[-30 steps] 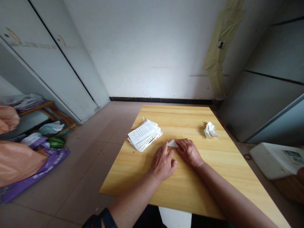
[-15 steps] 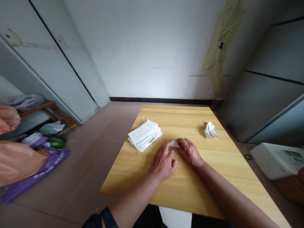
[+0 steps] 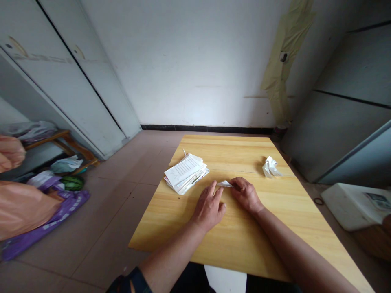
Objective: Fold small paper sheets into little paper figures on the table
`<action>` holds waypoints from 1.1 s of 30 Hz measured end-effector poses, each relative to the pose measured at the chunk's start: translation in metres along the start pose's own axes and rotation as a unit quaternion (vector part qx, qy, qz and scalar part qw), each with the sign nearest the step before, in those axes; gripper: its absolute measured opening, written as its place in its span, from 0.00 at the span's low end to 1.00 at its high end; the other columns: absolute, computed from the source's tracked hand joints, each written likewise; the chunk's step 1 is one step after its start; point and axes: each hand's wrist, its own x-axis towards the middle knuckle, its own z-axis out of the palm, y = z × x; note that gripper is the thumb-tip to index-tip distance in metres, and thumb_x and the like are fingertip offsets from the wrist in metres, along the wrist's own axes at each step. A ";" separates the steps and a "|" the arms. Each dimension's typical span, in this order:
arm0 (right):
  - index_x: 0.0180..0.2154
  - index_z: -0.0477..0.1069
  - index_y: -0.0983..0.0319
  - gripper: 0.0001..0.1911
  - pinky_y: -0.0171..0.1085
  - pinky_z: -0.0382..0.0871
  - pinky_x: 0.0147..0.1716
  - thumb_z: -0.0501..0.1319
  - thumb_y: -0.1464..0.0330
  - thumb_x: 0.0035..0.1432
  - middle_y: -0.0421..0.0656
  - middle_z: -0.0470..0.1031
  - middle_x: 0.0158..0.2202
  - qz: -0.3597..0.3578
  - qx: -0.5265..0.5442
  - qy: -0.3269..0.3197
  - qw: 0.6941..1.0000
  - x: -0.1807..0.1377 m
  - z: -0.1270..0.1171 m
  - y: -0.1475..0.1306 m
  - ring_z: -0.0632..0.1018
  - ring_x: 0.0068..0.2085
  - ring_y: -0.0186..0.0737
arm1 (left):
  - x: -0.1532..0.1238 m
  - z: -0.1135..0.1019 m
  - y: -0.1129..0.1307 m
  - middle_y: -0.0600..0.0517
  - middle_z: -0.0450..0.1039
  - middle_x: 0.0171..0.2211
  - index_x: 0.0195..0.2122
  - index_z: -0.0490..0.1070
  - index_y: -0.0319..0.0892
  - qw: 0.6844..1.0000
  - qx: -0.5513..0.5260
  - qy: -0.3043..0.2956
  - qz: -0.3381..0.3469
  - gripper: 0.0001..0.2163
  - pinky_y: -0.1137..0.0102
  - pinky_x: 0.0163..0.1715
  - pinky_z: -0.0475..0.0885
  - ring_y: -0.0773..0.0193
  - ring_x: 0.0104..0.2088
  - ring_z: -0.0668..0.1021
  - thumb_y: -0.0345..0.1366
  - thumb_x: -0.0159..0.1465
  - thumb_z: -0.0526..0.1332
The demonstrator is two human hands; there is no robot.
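The fingertips (image 3: 234, 183) of the right hand (image 3: 246, 196) curved down onto the right end of a small folded white paper (image 3: 224, 184). Whether they pinched it or only pressed on it could not be told. The fingers (image 3: 214, 195) of the left hand (image 3: 209, 211) were loose and slightly spread, not clenched, and lay just beside the paper's left end, holding nothing. The paper sat on a light wooden table top (image 3: 244, 248), between the hands and a stack of printed sheets (image 3: 185, 173), which lay near the left hand. Further right, well apart from the hands, lay a crumpled white paper (image 3: 270, 167).

Off the table's left side, an orange plastic bag (image 3: 24, 207) and a purple bag (image 3: 62, 217) lay on the tiled floor (image 3: 100, 228), near a striped watermelon (image 3: 72, 183). White cabinet doors (image 3: 67, 73) stood behind them. A white foam box (image 3: 351, 205) sat to the right of the table.
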 end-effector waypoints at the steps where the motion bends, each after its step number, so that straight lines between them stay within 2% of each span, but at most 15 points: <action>1: 0.33 0.69 0.60 0.08 0.35 0.69 0.33 0.54 0.74 0.51 0.42 0.74 0.30 0.010 0.018 0.007 1.000 0.000 0.000 0.000 0.74 0.32 0.38 | 0.002 0.001 -0.002 0.40 0.58 0.61 0.56 0.63 0.40 1.000 -0.014 0.008 -0.010 0.23 0.54 0.56 0.65 0.49 0.57 0.67 0.33 0.58 0.60; 6: 0.31 0.69 0.60 0.05 0.35 0.68 0.32 0.55 0.71 0.50 0.41 0.73 0.29 0.037 0.087 0.035 0.995 0.000 0.000 -0.003 0.74 0.31 0.38 | 0.019 0.004 -0.009 0.42 0.71 0.50 0.50 0.69 0.39 0.988 -0.135 0.059 -0.052 0.17 0.57 0.54 0.67 0.53 0.51 0.72 0.29 0.60 0.55; 9: 0.30 0.68 0.60 0.04 0.36 0.69 0.32 0.56 0.70 0.50 0.41 0.73 0.29 0.052 0.111 0.055 0.991 0.000 0.000 -0.006 0.74 0.31 0.38 | 0.031 0.004 -0.009 0.44 0.75 0.43 0.46 0.72 0.40 0.957 -0.257 0.064 -0.121 0.14 0.61 0.45 0.71 0.57 0.41 0.77 0.30 0.59 0.56; 11: 0.29 0.68 0.60 0.03 0.36 0.68 0.32 0.56 0.69 0.50 0.41 0.73 0.28 0.062 0.124 0.063 0.988 0.001 -0.001 -0.007 0.73 0.30 0.38 | 0.038 0.004 -0.006 0.46 0.76 0.38 0.43 0.73 0.41 0.912 -0.367 0.055 -0.172 0.11 0.65 0.38 0.73 0.59 0.37 0.78 0.34 0.60 0.58; 15: 0.28 0.67 0.60 0.02 0.35 0.68 0.30 0.58 0.68 0.50 0.40 0.72 0.27 0.067 0.133 0.066 0.987 0.001 0.000 -0.009 0.72 0.29 0.37 | 0.048 0.005 0.003 0.49 0.75 0.32 0.36 0.73 0.39 0.796 -0.548 0.046 -0.253 0.11 0.73 0.26 0.68 0.65 0.28 0.76 0.41 0.57 0.62; 17: 0.28 0.67 0.60 0.03 0.35 0.68 0.30 0.58 0.67 0.51 0.40 0.72 0.26 0.061 0.127 0.066 0.988 0.001 0.001 -0.009 0.72 0.29 0.37 | 0.050 0.005 0.008 0.50 0.74 0.31 0.35 0.73 0.38 0.747 -0.607 0.052 -0.266 0.12 0.75 0.24 0.65 0.68 0.26 0.75 0.42 0.56 0.64; 20: 0.29 0.68 0.60 0.02 0.36 0.68 0.31 0.58 0.69 0.52 0.41 0.72 0.27 0.043 0.110 0.054 0.992 -0.001 0.002 -0.009 0.73 0.30 0.38 | 0.052 0.009 0.014 0.50 0.74 0.29 0.33 0.72 0.37 0.700 -0.659 0.061 -0.271 0.14 0.75 0.24 0.64 0.69 0.25 0.74 0.42 0.53 0.66; 27: 0.32 0.67 0.60 0.03 0.37 0.68 0.32 0.56 0.72 0.55 0.44 0.71 0.29 -0.072 0.015 0.038 0.997 -0.001 0.002 -0.014 0.73 0.32 0.41 | 0.051 0.011 0.014 0.52 0.73 0.26 0.32 0.72 0.37 0.653 -0.701 0.067 -0.278 0.14 0.75 0.24 0.61 0.71 0.23 0.72 0.38 0.48 0.69; 30: 0.34 0.67 0.60 0.03 0.38 0.67 0.33 0.56 0.72 0.56 0.45 0.71 0.30 -0.104 -0.006 0.027 0.994 -0.002 0.001 -0.018 0.72 0.33 0.41 | 0.049 0.010 0.012 0.53 0.73 0.25 0.32 0.72 0.37 0.647 -0.709 0.072 -0.271 0.13 0.75 0.24 0.61 0.71 0.22 0.72 0.37 0.48 0.69; 33: 0.35 0.67 0.61 0.04 0.38 0.67 0.34 0.54 0.70 0.58 0.45 0.71 0.30 -0.103 0.018 0.007 0.994 -0.004 -0.002 -0.022 0.72 0.33 0.41 | 0.047 0.011 0.011 0.52 0.73 0.25 0.32 0.73 0.37 0.649 -0.710 0.077 -0.263 0.13 0.75 0.25 0.62 0.71 0.23 0.72 0.37 0.48 0.69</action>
